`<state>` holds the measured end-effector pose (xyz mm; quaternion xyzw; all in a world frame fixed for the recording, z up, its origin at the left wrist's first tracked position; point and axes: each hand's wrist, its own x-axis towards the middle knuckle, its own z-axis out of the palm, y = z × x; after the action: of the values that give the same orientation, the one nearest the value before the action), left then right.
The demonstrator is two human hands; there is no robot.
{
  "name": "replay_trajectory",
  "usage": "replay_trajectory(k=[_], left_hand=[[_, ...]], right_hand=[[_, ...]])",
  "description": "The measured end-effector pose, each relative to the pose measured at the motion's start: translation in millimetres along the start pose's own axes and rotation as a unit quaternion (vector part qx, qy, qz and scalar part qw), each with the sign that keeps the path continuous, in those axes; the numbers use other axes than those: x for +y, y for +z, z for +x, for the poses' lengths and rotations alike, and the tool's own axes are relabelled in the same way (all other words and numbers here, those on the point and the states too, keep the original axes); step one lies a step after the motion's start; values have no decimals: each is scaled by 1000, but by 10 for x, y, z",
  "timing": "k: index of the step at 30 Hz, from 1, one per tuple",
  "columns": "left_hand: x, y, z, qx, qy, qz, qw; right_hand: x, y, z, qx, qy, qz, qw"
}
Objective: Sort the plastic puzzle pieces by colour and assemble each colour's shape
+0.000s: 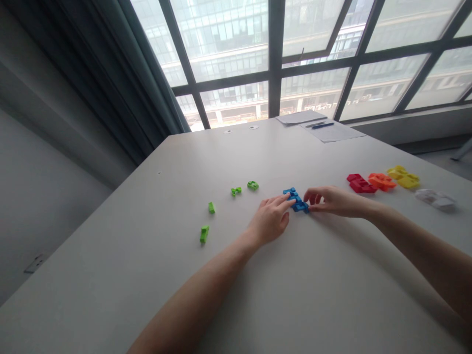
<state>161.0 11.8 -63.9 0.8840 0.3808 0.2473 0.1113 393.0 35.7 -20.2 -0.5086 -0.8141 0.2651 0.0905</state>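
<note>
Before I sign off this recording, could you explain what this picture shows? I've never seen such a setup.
There's no machine: a person works bare-handed, and a head-worn camera looks forward and down. On the white, smooth table, the left hand has its fingers on small blue plastic-looking pieces. The right hand has its fingertips at their right end; whether it grips one is unclear. Leftward lie four bright green plastic-looking pieces; rightward, red, orange, yellow and whitish ones. White paper sheets lie farther back.

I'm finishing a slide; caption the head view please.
A person's left grip and right grip at blue pieces on a white table, four green pieces leftward.
</note>
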Motion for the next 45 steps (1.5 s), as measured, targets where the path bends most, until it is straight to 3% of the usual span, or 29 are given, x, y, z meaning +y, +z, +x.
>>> replay_trajectory(k=[11,21,25,29,34,38,45], left_hand=[[-2,-6,-3,14,-1,-20,1000],[3,-44,22,92,-93,-65,989],[-33,-42,39,122,-115,-95,981],[-53,-51,38,129,-124,-99,979],[-18,-72,14,110,-98,-51,988],[14,-91,-33,41,-80,41,995],[-45,-302,-351,-36,-76,110,990]], right_hand=[[172,-80,9,31,-23,34,999],[110,86,43,41,-111,63,991],[181,201,110,117,-98,77,985],[267,337,206,220,-21,67,973],[266,441,246,268,-42,-2,962],[283,467,226,302,-44,-46,951],[303,482,213,297,-34,-83,951]])
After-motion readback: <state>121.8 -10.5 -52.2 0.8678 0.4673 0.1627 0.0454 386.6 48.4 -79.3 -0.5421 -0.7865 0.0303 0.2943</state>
